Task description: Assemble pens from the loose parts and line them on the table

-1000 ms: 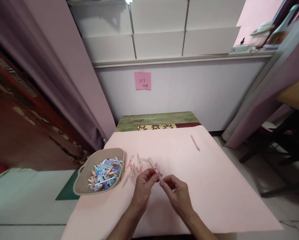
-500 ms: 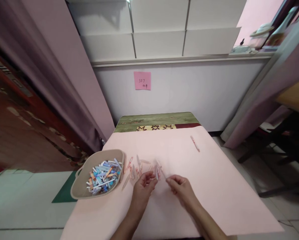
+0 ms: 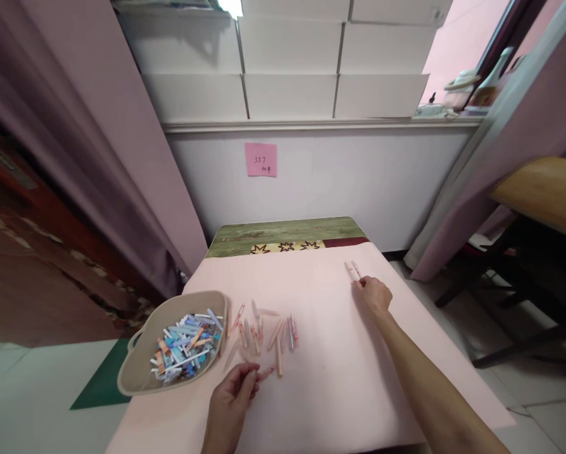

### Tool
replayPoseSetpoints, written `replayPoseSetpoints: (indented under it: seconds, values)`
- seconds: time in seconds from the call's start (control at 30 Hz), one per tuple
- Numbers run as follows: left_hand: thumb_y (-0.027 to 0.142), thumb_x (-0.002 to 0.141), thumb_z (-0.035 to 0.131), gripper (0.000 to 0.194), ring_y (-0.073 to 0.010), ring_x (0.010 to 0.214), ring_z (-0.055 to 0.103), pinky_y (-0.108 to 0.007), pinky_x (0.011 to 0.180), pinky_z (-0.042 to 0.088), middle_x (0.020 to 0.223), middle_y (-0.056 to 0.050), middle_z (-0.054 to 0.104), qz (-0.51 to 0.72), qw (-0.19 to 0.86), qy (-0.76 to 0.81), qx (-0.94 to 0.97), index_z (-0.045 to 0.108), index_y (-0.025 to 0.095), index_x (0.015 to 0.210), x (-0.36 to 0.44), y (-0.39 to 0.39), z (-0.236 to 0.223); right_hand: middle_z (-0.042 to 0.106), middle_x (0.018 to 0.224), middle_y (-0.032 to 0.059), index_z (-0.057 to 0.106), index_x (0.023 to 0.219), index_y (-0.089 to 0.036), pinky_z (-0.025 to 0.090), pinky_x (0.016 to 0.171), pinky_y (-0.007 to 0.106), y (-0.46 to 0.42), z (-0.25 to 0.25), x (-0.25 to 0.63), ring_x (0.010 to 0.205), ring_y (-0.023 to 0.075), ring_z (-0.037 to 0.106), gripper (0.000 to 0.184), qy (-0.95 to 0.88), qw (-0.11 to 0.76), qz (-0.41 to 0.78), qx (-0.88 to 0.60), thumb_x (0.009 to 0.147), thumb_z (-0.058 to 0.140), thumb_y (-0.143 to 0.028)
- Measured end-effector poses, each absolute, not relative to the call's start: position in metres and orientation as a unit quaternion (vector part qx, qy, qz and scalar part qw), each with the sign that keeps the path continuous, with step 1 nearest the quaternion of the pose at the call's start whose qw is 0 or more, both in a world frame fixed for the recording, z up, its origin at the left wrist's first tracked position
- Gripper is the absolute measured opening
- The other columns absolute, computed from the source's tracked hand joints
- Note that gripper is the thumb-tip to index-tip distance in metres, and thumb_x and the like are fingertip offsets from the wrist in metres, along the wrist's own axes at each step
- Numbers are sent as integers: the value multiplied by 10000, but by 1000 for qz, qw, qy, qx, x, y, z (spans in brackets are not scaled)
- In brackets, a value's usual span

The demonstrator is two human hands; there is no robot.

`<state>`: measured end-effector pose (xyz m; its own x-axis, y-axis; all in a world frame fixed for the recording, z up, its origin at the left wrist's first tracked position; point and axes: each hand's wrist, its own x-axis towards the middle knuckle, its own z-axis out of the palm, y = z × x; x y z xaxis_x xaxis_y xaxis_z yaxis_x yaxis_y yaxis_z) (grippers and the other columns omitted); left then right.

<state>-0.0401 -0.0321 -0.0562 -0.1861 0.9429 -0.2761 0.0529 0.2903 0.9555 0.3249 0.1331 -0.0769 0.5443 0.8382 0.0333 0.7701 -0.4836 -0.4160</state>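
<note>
From where I stand, this looks like a room in somebody's home. Long mauve curtains (image 3: pixel 98 170) hang on both sides, and what seems to be a scuffed red door (image 3: pixel 37 277) is over to the left. A bottle (image 3: pixel 490 85) and a jar (image 3: pixel 459 96) sit on the ledge (image 3: pixel 287 127) at the right. The floor (image 3: pixel 32 391) is pale tile, with some green matting (image 3: pixel 94 378) on it. A pink cloth (image 3: pixel 340 391) covers most of the small desk (image 3: pixel 236 234), and a handwritten pink note (image 3: pixel 261 159) is on the plain wall (image 3: pixel 349 183) behind
</note>
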Motion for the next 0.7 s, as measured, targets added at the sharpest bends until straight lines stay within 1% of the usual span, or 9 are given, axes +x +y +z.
replayPoseSetpoints:
  seconds: [0.1, 0.2, 0.3, 0.4, 0.47, 0.57, 0.6, 0.67, 0.7]
  values:
    - [578, 583, 736, 476, -188, 639, 611, -268, 598, 495, 687, -45, 693, 449, 488, 630, 403, 712, 163, 816, -44, -32, -55, 707, 935, 125, 743, 931, -214, 419, 689, 317, 135, -81, 324, 850, 249, 652, 296, -463, 177, 83, -865, 818, 536, -393]
    - [557, 622, 722, 444, -190, 653, 618, -264, 594, 488, 702, -52, 698, 445, 484, 629, 414, 709, 164, 826, -46, -34, -58, 694, 992, 131, 734, 957, -213, 418, 696, 325, 133, -82, 326, 869, 252, 647, 310, -461, 174, 80, -866, 828, 523, -401]
    - [527, 679, 692, 402, -186, 644, 613, -261, 578, 479, 705, -47, 694, 437, 473, 633, 430, 705, 168, 860, -50, -37, -63, 674, 1056, 139, 721, 985, -201, 415, 699, 334, 128, -78, 327, 878, 262, 638, 345, -468, 189, 75, -860, 833, 520, -437]
    - [499, 708, 678, 365, -177, 627, 597, -255, 563, 469, 709, -37, 685, 432, 446, 643, 449, 700, 172, 871, -57, -39, -66, 667, 1072, 133, 694, 1044, -187, 417, 707, 333, 116, -73, 318, 878, 261, 627, 401, -490, 225, 71, -839, 843, 506, -477]
    - [487, 705, 683, 348, -179, 629, 594, -258, 566, 471, 723, -36, 685, 432, 421, 654, 456, 699, 175, 857, -64, -40, -65, 681, 1033, 99, 688, 1051, -198, 423, 719, 309, 103, -71, 300, 856, 229, 624, 396, -518, 255, 78, -813, 867, 476, -477]
    - [483, 700, 684, 320, -195, 653, 604, -271, 589, 483, 733, -33, 684, 443, 373, 669, 467, 691, 184, 814, -74, -44, -63, 705, 917, 29, 715, 926, -240, 434, 704, 247, 76, -73, 258, 750, 161, 621, 335, -578, 288, 112, -755, 879, 475, -468]
    - [481, 708, 677, 307, -198, 660, 607, -276, 604, 486, 728, -30, 682, 446, 355, 672, 473, 685, 189, 802, -76, -45, -63, 706, 883, 19, 718, 899, -244, 438, 686, 238, 67, -75, 242, 724, 154, 618, 324, -602, 299, 131, -729, 876, 482, -465]
    - [466, 736, 656, 274, -200, 668, 609, -282, 638, 488, 725, -25, 678, 446, 323, 673, 493, 677, 200, 794, -80, -48, -63, 698, 822, 36, 721, 865, -217, 437, 662, 253, 50, -79, 210, 683, 162, 605, 317, -643, 357, 184, -652, 875, 495, -439]
    - [453, 752, 644, 254, -199, 670, 611, -284, 653, 487, 732, -25, 679, 445, 306, 672, 506, 675, 206, 798, -82, -49, -65, 688, 780, 35, 720, 834, -212, 433, 644, 258, 44, -81, 196, 655, 163, 598, 308, -652, 367, 200, -632, 869, 508, -433]
